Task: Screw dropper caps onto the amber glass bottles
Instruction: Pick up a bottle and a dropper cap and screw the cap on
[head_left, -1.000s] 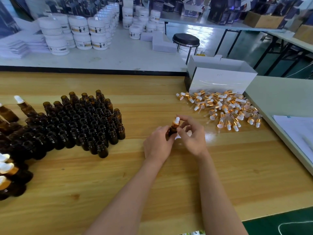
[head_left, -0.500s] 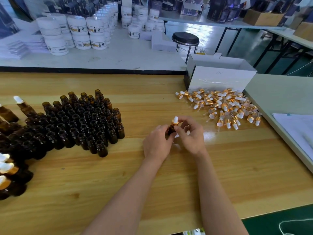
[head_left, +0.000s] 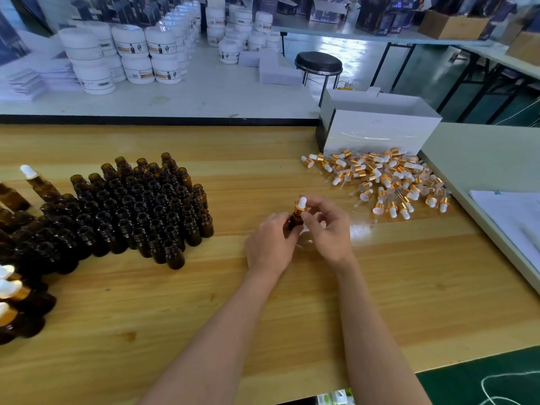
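Head view looks down along two bare forearms reaching out over a wooden counter (head_left: 263,317), with a strip of green floor (head_left: 455,384) and a loop of white cord (head_left: 496,382) at the near right corner. At the near left edge stand a few capped bottles (head_left: 10,299) with white bulbs and gold collars. Further out the hands meet. The left hand (head_left: 270,244) closes its grip round the body of a small amber glass bottle (head_left: 294,222) and holds it upright; whether its base touches the wood is hidden. The right hand (head_left: 330,229) has its grip pinching the gold collar of a dropper cap (head_left: 301,201) between thumb and forefinger, the white bulb standing clear above the fingertips. This cap sits on the bottle's neck, and how far down it is threaded cannot be told. Left of the hands, well apart from them, a dense block of uncapped amber bottles (head_left: 140,209) stands upright, shoulder to shoulder, and one more capped bottle (head_left: 35,182) stands at its far left. Right of the hands and a little beyond lies a loose heap of dropper caps (head_left: 388,182), glass pipettes pointing every way. Just behind the heap is an open white box (head_left: 377,135). Sheets of paper (head_left: 514,217) lie on a pale counter (head_left: 479,153) that adjoins on the right. Beyond the wood, a white counter (head_left: 175,95) carries stacked white jars (head_left: 131,57), and a round black stool (head_left: 318,64) stands in the aisle past it.
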